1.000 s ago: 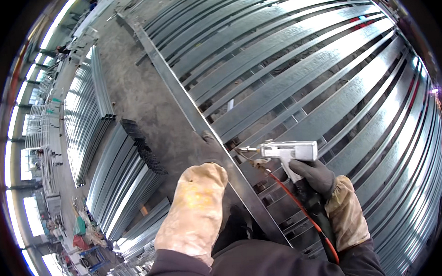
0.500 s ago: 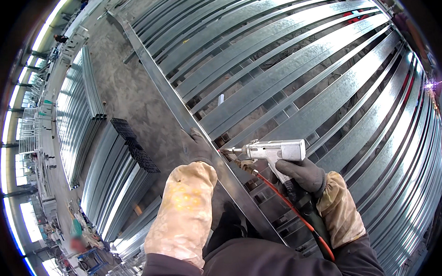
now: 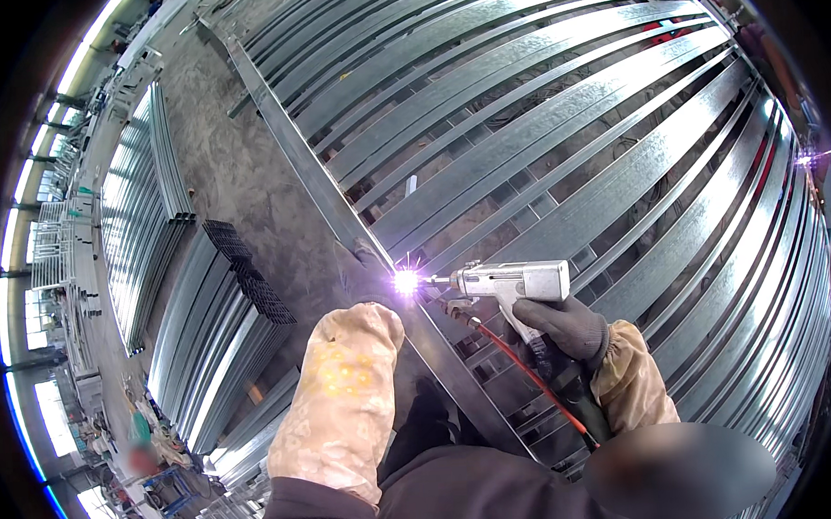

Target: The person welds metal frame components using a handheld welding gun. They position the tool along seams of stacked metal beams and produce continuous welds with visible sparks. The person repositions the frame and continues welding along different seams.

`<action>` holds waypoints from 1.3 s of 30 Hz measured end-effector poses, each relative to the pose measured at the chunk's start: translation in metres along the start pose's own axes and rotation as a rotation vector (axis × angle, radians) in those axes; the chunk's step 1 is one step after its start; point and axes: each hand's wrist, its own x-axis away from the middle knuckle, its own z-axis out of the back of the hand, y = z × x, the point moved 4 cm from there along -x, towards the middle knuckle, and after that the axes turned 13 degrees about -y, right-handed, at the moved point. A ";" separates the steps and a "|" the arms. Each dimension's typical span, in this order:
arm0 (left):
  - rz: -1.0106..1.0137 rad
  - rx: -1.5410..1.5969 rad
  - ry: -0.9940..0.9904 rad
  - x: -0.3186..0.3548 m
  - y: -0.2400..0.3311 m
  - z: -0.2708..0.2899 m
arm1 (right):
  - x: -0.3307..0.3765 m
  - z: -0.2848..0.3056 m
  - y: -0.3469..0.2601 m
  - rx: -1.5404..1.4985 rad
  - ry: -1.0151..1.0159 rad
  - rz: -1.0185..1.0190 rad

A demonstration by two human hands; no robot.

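My right hand (image 3: 564,327), in a grey glove, is closed round the grip of a silver pistol-shaped welding gun (image 3: 526,281). The gun's nozzle points left, and a bright violet-white weld spark (image 3: 405,281) burns at its tip on the long steel rail (image 3: 293,149). Beside that glare, my left hand (image 3: 366,272), in a dark glove, is on the rail, its fingers bent over the edge; sleeve and glare partly hide it. An orange-red hose (image 3: 529,379) and a black cable run down from the gun past my right sleeve.
Many parallel galvanised steel tubes (image 3: 561,227) spread right from the rail, with gaps between them. Bundles of steel tubes (image 3: 140,223) and a stack of dark tube ends (image 3: 247,274) lie left on the concrete floor (image 3: 239,174). Another weld flash (image 3: 804,161) shows far right.
A bright weld spark with flying sparks has appeared at the gun's nozzle, where there was none before. Both hands stay almost in place; the whole view has shifted slightly.
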 end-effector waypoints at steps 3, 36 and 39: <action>0.189 1.145 -0.441 0.023 0.022 -0.025 | 0.001 0.001 0.002 -0.001 0.010 0.038; -0.137 -0.154 0.013 0.011 0.018 0.004 | 0.012 -0.009 -0.008 -0.071 -0.040 0.054; -0.130 -0.268 0.075 0.009 0.020 0.005 | 0.016 -0.008 -0.003 -0.009 -0.021 0.072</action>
